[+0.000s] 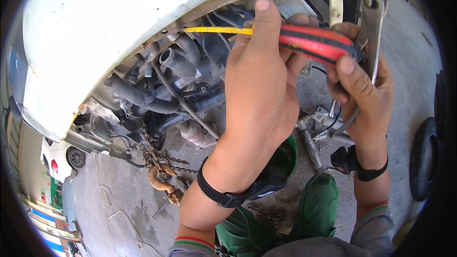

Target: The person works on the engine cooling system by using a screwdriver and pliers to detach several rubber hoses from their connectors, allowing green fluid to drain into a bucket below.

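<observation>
1. Under the raised white car body panel, I have both hands up against the exposed engine bay.
2. My left hand is closed around the long screwdriver with the red-and-black plastic handle and yellow shaft; its fingers wrap the front of the handle where the shaft begins, and the thumb points up.
3. My right hand pinches the rear end of that same handle, thumb on the near side, fingers curled behind it.
4. The screwdriver lies nearly level, handle to the right, its yellow shaft running left into the dark engine parts just below the panel's edge.
5. A black ribbed rubber hose curves through the lower left part of the bay.
6. Below it a rusty metal hook on a chain hangs over the grey concrete floor.
7. Black straps circle both wrists, and green trouser knees show at the lower edge.
</observation>
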The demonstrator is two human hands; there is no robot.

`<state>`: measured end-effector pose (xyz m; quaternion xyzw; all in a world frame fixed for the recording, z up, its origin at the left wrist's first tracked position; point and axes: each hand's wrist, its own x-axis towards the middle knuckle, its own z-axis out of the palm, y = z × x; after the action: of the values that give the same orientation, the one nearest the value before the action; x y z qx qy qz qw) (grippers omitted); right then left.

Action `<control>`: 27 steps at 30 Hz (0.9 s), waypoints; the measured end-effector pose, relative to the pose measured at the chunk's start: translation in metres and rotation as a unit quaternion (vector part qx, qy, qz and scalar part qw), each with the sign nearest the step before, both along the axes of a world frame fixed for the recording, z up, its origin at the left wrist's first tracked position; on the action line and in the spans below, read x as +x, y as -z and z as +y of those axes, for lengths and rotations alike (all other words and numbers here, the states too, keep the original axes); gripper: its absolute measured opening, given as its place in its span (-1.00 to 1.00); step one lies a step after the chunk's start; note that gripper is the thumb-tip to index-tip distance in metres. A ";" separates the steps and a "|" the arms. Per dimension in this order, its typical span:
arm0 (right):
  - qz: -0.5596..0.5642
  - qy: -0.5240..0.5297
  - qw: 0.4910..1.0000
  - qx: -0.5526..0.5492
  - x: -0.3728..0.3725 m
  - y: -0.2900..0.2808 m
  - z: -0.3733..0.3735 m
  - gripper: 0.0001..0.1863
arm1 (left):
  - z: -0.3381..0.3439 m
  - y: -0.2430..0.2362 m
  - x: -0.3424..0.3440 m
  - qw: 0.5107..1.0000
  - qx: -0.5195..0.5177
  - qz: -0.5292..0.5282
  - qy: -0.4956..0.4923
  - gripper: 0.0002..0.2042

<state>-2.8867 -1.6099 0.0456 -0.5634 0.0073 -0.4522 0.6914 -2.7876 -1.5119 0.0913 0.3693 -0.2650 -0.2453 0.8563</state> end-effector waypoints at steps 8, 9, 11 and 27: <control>-0.078 0.025 0.994 -0.072 -0.004 -0.027 0.042 -0.33 | 0.034 -0.025 -0.012 1.000 0.019 0.021 -0.007 -0.57; -0.092 0.013 0.993 -0.073 -0.004 -0.029 0.051 -0.32 | 0.042 -0.026 -0.012 0.999 0.026 0.040 -0.001 -0.58; -0.109 -0.018 0.991 -0.079 -0.002 -0.031 0.067 -0.32 | 0.060 -0.028 -0.010 0.998 0.063 0.026 -0.012 -0.57; -0.116 -0.093 0.965 -0.214 0.022 -0.051 0.170 -0.42 | 0.135 -0.056 0.000 0.986 0.090 0.132 0.041 -0.61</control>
<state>-2.8643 -1.4402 0.0970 -0.6403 -0.2227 -0.4388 0.5898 -2.7876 -1.3766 0.1476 0.3980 -0.1412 -0.3499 0.8362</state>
